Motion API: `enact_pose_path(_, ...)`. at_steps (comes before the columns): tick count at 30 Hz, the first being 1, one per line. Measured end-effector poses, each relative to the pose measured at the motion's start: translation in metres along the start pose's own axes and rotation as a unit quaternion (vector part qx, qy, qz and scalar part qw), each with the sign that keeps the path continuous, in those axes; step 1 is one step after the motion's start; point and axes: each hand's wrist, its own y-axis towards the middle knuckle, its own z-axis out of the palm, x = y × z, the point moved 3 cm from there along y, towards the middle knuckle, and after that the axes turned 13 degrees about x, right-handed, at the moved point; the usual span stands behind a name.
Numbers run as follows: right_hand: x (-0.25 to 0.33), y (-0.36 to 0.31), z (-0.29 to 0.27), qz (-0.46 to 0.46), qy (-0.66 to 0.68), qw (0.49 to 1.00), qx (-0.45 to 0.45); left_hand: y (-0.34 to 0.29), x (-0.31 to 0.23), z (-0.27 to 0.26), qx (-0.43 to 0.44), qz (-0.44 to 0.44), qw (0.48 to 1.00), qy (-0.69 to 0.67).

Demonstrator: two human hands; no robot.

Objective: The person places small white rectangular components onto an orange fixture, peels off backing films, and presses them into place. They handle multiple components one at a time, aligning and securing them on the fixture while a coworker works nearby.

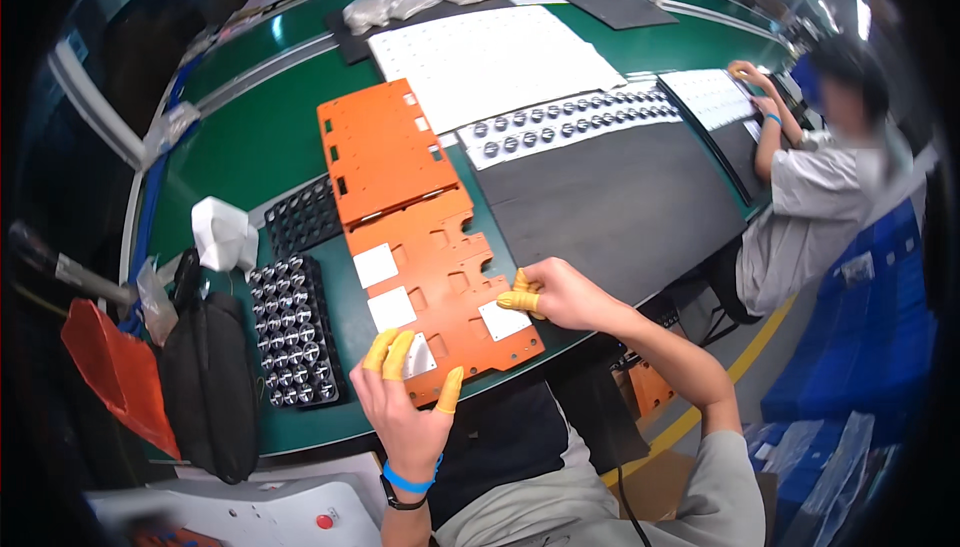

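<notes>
Left hand [408, 415]: partly open, with thumb and fingers spread, yellow finger covers [397, 352] at the near-left white plate [421, 355]; firm hold or light touch, cannot tell.
Right hand [565, 294]: nearly closed, with covered fingertips bunched at the edge of the right-hand white plate [503, 322]; grip on it unclear.
Near orange panel [446, 314]: flat before the body, under both hands; long axis running away and leaning left, notched edge facing right.
Far orange panel [385, 159]: directly beyond, roughly in line.
Worktop [230, 162]: green, with black mat [610, 197] to the right, filled black tray [323, 332] to the left.
Room: co-worker [815, 192] at right.
</notes>
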Motion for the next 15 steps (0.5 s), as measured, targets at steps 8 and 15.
enact_pose_path(8, 0.015, -0.012, 0.005, 0.051, 0.033, 0.998, 0.006, 0.001, 0.003, 0.027, 0.074, -0.043, 0.987, 0.135)
enact_pose_path(15, 0.000, -0.007, 0.006, 0.026, 0.034, 0.999, -0.005, 0.003, -0.003, 0.030, 0.077, -0.047, 0.981, 0.174)
